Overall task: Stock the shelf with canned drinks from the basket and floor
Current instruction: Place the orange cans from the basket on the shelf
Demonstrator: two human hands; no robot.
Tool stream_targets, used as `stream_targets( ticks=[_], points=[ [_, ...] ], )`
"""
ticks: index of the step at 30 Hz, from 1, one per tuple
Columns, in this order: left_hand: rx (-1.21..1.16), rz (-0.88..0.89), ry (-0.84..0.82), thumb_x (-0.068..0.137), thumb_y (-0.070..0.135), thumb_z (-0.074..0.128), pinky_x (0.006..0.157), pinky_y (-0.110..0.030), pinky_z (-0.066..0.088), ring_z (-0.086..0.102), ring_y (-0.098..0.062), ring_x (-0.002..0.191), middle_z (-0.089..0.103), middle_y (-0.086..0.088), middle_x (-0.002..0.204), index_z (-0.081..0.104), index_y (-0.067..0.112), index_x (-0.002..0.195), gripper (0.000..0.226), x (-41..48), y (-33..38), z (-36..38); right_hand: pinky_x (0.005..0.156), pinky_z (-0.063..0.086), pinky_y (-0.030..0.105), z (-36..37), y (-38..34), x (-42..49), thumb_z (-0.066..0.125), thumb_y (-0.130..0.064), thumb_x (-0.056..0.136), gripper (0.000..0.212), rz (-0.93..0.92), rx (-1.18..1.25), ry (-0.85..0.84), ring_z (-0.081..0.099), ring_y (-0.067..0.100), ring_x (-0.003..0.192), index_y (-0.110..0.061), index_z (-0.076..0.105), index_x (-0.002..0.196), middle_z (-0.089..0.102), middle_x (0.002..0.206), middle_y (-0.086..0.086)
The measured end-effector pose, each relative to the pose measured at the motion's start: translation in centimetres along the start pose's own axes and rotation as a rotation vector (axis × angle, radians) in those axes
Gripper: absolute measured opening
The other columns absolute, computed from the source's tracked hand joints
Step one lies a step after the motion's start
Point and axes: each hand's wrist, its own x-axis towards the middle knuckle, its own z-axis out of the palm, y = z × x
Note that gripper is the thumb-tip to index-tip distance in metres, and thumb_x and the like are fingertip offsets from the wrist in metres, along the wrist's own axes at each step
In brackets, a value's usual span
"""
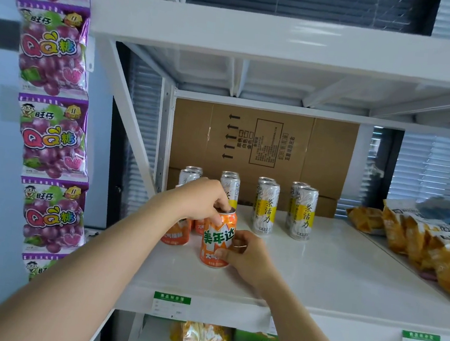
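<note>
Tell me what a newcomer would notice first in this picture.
The bright orange can at the front left of the white shelf draws the eye, with the left hand gripping its top and the right hand holding its lower side. Behind it stand tall white-and-yellow cans in rows, and a strip of purple candy packets hangs down the left edge.

The front can (217,239) is orange with green letters on white. The tall cans (265,208) are silvery white with yellow bands. The shelf (332,275) is white, the cardboard (263,144) brown, the sweet packets (51,133) purple with grapes.
</note>
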Motion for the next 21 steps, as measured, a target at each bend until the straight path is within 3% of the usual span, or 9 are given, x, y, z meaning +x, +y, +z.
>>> stream_targets(
  ticks=[4,8,11,15,21],
  points=[
    [0.049,-0.010,-0.002,0.083,0.014,0.073,0.094,-0.030,0.049,0.061,-0.018,0.115,0.063,-0.002,0.131,0.061,0.017,0.130,0.049,0.4,-0.6,-0.5,0.093,0.053,0.038,1.0,-0.7,1.3,0.084,-0.022,0.073,0.044,0.011,-0.082,0.019,0.064,0.017,0.095,-0.020,0.058,0.108,0.065,0.098,-0.008],
    [0.091,-0.021,-0.004,0.084,0.013,0.073,0.079,-0.022,0.043,0.062,-0.017,0.109,0.064,-0.002,0.128,0.061,0.017,0.131,0.048,1.2,-1.3,-0.8,0.092,0.051,0.037,2.3,-1.2,2.3,0.083,-0.026,0.074,0.046,0.043,-0.154,0.063,0.062,0.020,0.101,-0.020,0.054,0.109,0.063,0.103,-0.004],
    [0.110,-0.026,-0.005,0.082,0.010,0.074,0.080,-0.023,0.044,0.061,-0.018,0.108,0.065,-0.003,0.127,0.061,0.016,0.130,0.050,1.8,-2.1,-0.9,0.092,0.052,0.040,3.3,-1.1,3.0,0.084,-0.028,0.073,0.054,0.056,-0.162,0.104,0.064,0.022,0.102,-0.016,0.056,0.117,0.067,0.110,-0.001],
    [0.140,-0.020,-0.006,0.081,0.011,0.074,0.086,-0.027,0.048,0.062,-0.019,0.107,0.066,-0.002,0.124,0.063,0.017,0.128,0.048,2.4,-3.0,-1.0,0.087,0.052,0.032,3.7,-0.7,3.2,0.083,-0.030,0.073,0.058,0.026,-0.130,0.130,0.064,0.018,0.100,-0.018,0.055,0.123,0.067,0.112,-0.002],
    [0.197,0.007,-0.002,0.084,0.016,0.072,0.076,-0.025,0.048,0.063,-0.017,0.096,0.069,-0.003,0.118,0.065,0.016,0.126,0.043,2.8,-3.5,-1.1,0.092,0.053,0.039,3.8,-0.6,3.3,0.081,-0.020,0.075,0.044,-0.033,-0.072,0.101,0.065,0.015,0.096,-0.020,0.064,0.116,0.070,0.102,-0.006]
  ],
)
